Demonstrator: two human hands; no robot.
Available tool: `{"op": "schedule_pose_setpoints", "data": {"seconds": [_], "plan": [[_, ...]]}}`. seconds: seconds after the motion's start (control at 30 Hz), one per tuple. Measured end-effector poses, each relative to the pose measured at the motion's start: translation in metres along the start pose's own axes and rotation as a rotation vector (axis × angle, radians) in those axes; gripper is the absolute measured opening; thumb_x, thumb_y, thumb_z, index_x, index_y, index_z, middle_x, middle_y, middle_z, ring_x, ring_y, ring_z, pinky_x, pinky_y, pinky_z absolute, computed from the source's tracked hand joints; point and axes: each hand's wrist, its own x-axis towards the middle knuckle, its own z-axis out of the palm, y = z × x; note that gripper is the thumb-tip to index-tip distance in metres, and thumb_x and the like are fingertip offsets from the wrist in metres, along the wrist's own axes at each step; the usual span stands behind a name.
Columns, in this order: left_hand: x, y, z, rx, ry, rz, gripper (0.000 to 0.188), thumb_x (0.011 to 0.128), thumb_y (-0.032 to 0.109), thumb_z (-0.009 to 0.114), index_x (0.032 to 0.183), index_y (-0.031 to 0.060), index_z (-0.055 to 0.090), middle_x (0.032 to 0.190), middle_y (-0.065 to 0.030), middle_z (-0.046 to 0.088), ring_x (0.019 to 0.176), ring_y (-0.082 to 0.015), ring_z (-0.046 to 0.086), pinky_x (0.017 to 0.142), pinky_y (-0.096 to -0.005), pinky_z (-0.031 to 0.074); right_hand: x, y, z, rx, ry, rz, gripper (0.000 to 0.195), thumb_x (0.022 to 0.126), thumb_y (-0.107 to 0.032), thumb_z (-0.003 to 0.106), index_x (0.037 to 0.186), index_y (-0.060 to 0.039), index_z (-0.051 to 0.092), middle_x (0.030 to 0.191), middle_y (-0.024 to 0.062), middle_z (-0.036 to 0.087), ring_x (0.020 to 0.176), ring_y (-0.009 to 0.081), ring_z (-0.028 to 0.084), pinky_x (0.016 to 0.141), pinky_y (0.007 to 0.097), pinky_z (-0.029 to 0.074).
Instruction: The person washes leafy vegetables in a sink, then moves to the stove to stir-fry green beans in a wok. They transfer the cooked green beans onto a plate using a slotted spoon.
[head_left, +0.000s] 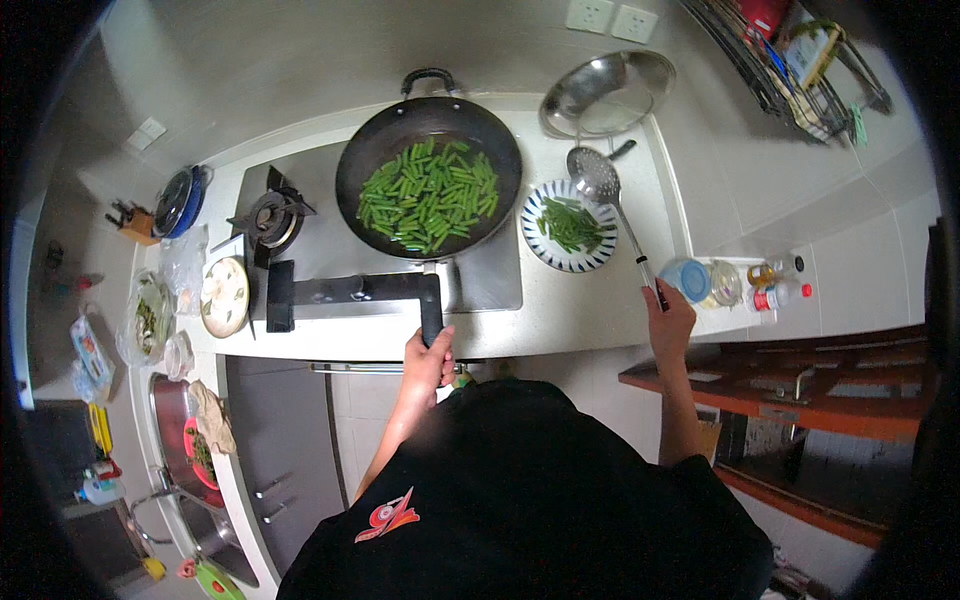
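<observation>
My left hand (429, 358) grips the black handle of a dark wok (346, 180) that stands on the right side of the hob. Cut green bean pieces (427, 195) lie in liquid inside it. In my right hand (670, 319) is the handle of a metal skimmer (595, 172). Its perforated head hangs at the upper right rim of a blue-striped white plate (532, 241); whether they touch, I cannot tell. More green pieces (568, 223) lie on that plate.
A metal pan lid (570, 97) leans against the wall behind the plate. Jars and bottles (725, 283) line the counter's right end. The left burner (268, 217) stands bare beside the wok. Further left are a patterned plate (225, 296), a knife block (139, 226) and a sink (169, 405).
</observation>
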Motion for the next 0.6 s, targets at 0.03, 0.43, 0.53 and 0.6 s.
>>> {"op": "schedule_pose_setpoints", "data": {"seconds": [0.03,0.43,0.53,0.6], "plan": [[0.000,0.000,-0.001,0.002,0.001,-0.010,0.025,0.089,0.020,0.059,0.080,0.0047,0.041,0.058,0.0012,0.042,0.039,-0.0054,0.035,0.032,-0.0219,0.025,0.008,-0.010,-0.004,0.103,-0.016,0.008,0.025,0.080,-0.019,0.068,0.099,-0.0040,0.066,0.083,0.0130,0.065,0.071,0.0267,0.064,0.062,0.0357,0.049],[0.002,-0.007,-0.003,-0.022,-0.039,0.046,0.023,0.089,0.019,0.059,0.083,0.0037,0.043,0.060,0.0007,0.042,0.040,-0.0052,0.036,0.033,-0.0217,0.028,0.156,-0.175,0.085,-0.033,-0.119,-0.642,0.019,0.076,-0.021,0.068,0.088,-0.0061,0.066,0.080,0.0146,0.063,0.069,0.0336,0.062,0.063,0.0413,0.050],[0.003,-0.010,-0.004,-0.033,-0.044,0.050,0.024,0.089,0.019,0.060,0.085,0.0031,0.042,0.060,0.0007,0.042,0.041,-0.0048,0.037,0.032,-0.0213,0.028,0.165,-0.197,0.104,-0.114,-0.141,-0.710,0.017,0.077,-0.021,0.068,0.085,-0.0059,0.065,0.080,0.0146,0.063,0.068,0.0345,0.062,0.062,0.0426,0.050],[0.002,-0.010,-0.004,-0.043,-0.045,0.051,0.024,0.089,0.018,0.059,0.086,0.0028,0.041,0.060,0.0009,0.042,0.041,-0.0048,0.037,0.032,-0.0213,0.028,0.165,-0.208,0.110,-0.164,-0.178,-0.723,0.016,0.076,-0.021,0.067,0.081,-0.0062,0.064,0.080,0.0142,0.062,0.068,0.0345,0.063,0.062,0.0441,0.049]]}}
